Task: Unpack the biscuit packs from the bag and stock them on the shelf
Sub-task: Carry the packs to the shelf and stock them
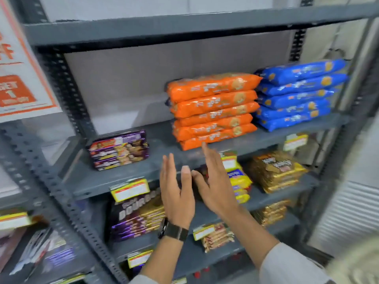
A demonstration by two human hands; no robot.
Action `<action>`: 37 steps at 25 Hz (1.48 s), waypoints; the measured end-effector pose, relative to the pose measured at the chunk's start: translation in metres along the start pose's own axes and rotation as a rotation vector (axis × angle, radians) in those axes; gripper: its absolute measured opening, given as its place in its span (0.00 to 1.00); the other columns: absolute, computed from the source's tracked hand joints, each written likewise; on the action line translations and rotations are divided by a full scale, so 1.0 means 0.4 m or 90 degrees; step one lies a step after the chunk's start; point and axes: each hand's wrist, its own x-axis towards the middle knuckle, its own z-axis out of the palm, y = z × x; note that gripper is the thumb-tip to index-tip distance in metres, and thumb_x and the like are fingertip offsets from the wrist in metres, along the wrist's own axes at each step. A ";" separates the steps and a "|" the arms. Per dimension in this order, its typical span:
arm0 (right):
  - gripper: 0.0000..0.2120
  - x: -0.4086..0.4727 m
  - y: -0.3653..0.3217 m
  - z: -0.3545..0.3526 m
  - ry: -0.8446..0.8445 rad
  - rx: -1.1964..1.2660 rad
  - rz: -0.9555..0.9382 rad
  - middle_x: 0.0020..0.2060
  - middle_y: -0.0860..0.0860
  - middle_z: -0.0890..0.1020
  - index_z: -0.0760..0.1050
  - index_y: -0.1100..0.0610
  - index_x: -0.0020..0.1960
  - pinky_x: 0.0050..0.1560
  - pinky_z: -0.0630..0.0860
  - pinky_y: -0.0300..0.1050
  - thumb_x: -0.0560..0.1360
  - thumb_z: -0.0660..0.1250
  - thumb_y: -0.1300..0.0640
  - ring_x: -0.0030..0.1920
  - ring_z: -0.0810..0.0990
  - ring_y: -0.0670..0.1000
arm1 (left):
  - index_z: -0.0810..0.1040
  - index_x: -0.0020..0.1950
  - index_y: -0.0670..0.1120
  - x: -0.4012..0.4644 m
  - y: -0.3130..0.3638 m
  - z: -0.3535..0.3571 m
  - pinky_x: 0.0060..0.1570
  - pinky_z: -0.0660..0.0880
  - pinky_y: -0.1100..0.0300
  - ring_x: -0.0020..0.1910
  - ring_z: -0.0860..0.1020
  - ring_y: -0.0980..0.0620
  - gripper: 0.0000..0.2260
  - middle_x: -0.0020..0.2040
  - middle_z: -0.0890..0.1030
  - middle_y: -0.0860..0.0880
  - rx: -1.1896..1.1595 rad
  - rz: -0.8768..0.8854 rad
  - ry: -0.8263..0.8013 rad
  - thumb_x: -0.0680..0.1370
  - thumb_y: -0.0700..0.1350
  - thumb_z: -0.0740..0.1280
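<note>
A stack of several orange biscuit packs [213, 110] stands on the grey metal shelf [164, 160], with a stack of several blue packs [297, 95] to its right. A small stack of purple packs [120, 149] lies at the shelf's left. My left hand [176, 191], with a dark watch on its wrist, is raised with straight fingers in front of the shelf edge and holds nothing. My right hand [213, 181] is beside it, fingers straight, fingertips just below the bottom orange pack. No bag is in view.
Lower shelves carry Bourbon packs [137, 216], yellow packs [240, 181], gold packs [276, 173] and red-and-cream packs [217, 237], with yellow price tags [130, 189] on the edges. An orange-and-white offer poster [18, 78] hangs at the left. Perforated uprights frame the rack.
</note>
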 end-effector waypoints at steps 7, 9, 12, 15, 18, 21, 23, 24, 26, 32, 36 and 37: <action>0.33 -0.503 0.399 -0.687 0.249 -0.151 0.257 0.78 0.44 0.60 0.51 0.47 0.82 0.77 0.49 0.33 0.83 0.63 0.49 0.76 0.54 0.39 | 0.64 0.79 0.54 -0.442 0.227 0.526 0.72 0.62 0.69 0.75 0.65 0.64 0.23 0.77 0.65 0.60 -0.252 -0.121 -0.382 0.84 0.56 0.58; 0.33 -0.646 0.443 -0.837 0.288 -0.171 0.313 0.79 0.46 0.59 0.51 0.47 0.82 0.79 0.50 0.41 0.82 0.62 0.49 0.78 0.53 0.41 | 0.64 0.80 0.51 -0.580 0.327 0.653 0.65 0.62 0.79 0.75 0.64 0.64 0.24 0.77 0.65 0.59 -0.276 -0.115 -0.462 0.84 0.55 0.57; 0.34 -0.950 0.499 -1.135 0.363 -0.202 0.424 0.81 0.48 0.56 0.49 0.47 0.83 0.77 0.51 0.41 0.83 0.61 0.45 0.81 0.52 0.46 | 0.64 0.80 0.48 -0.888 0.494 0.887 0.70 0.62 0.73 0.75 0.65 0.63 0.23 0.78 0.66 0.54 -0.315 -0.141 -0.600 0.85 0.52 0.58; 0.34 -1.207 0.536 -1.351 0.420 -0.229 0.533 0.82 0.49 0.55 0.47 0.47 0.83 0.74 0.50 0.39 0.83 0.59 0.43 0.81 0.51 0.47 | 0.66 0.79 0.48 -1.156 0.632 1.037 0.73 0.62 0.62 0.74 0.67 0.60 0.23 0.77 0.68 0.54 -0.312 -0.147 -0.731 0.85 0.54 0.58; 0.33 -1.412 0.558 -1.500 0.520 -0.228 0.649 0.81 0.50 0.57 0.51 0.49 0.83 0.72 0.49 0.37 0.83 0.61 0.46 0.80 0.53 0.47 | 0.66 0.78 0.46 -1.378 0.734 1.146 0.66 0.63 0.65 0.70 0.67 0.60 0.24 0.76 0.69 0.53 -0.292 -0.134 -0.869 0.84 0.53 0.59; 0.32 -1.568 0.591 -1.585 0.599 -0.230 0.744 0.79 0.51 0.64 0.55 0.50 0.82 0.73 0.57 0.42 0.82 0.62 0.45 0.78 0.61 0.51 | 0.68 0.78 0.46 -1.534 0.792 1.263 0.67 0.62 0.64 0.71 0.68 0.58 0.23 0.76 0.69 0.51 -0.246 -0.111 -0.991 0.84 0.53 0.60; 0.30 -1.664 0.632 -1.629 0.665 -0.202 0.816 0.76 0.54 0.69 0.59 0.51 0.81 0.71 0.63 0.45 0.82 0.64 0.48 0.74 0.67 0.53 | 0.69 0.77 0.45 -1.634 0.798 1.345 0.69 0.61 0.63 0.74 0.68 0.54 0.23 0.77 0.70 0.49 -0.189 -0.122 -1.051 0.84 0.52 0.61; 0.30 -1.706 0.655 -1.648 0.682 -0.183 0.851 0.75 0.55 0.69 0.61 0.52 0.81 0.71 0.64 0.45 0.82 0.65 0.50 0.73 0.69 0.54 | 0.69 0.77 0.45 -1.678 0.796 1.372 0.70 0.61 0.62 0.75 0.68 0.53 0.23 0.76 0.70 0.49 -0.157 -0.143 -1.071 0.84 0.52 0.61; 0.29 -1.772 0.703 -1.689 0.682 -0.151 0.906 0.75 0.55 0.70 0.62 0.53 0.80 0.72 0.66 0.48 0.82 0.65 0.50 0.73 0.70 0.54 | 0.75 0.72 0.48 -1.762 0.794 1.412 0.68 0.64 0.62 0.72 0.71 0.53 0.18 0.72 0.75 0.53 -0.109 -0.191 -1.100 0.84 0.51 0.61; 0.26 -1.965 0.933 -1.856 0.538 -0.028 0.996 0.76 0.56 0.69 0.66 0.57 0.78 0.76 0.61 0.50 0.83 0.64 0.50 0.76 0.66 0.55 | 0.71 0.65 0.65 -1.980 0.784 1.545 0.61 0.72 0.58 0.60 0.78 0.60 0.15 0.59 0.79 0.66 -0.005 -0.203 -1.175 0.79 0.60 0.65; 0.27 -2.031 1.067 -1.916 0.476 0.068 1.023 0.75 0.54 0.71 0.69 0.55 0.77 0.75 0.65 0.54 0.82 0.64 0.46 0.75 0.69 0.56 | 0.58 0.76 0.65 -2.090 0.682 1.628 0.67 0.73 0.51 0.66 0.76 0.55 0.41 0.70 0.75 0.60 0.106 -0.150 -1.234 0.69 0.61 0.76; 0.25 -2.039 1.096 -1.922 0.464 0.080 1.016 0.73 0.52 0.74 0.71 0.52 0.76 0.73 0.68 0.54 0.81 0.64 0.46 0.72 0.73 0.55 | 0.57 0.77 0.64 -2.103 0.696 1.636 0.67 0.73 0.51 0.66 0.75 0.55 0.40 0.71 0.73 0.58 0.114 -0.130 -1.211 0.71 0.58 0.75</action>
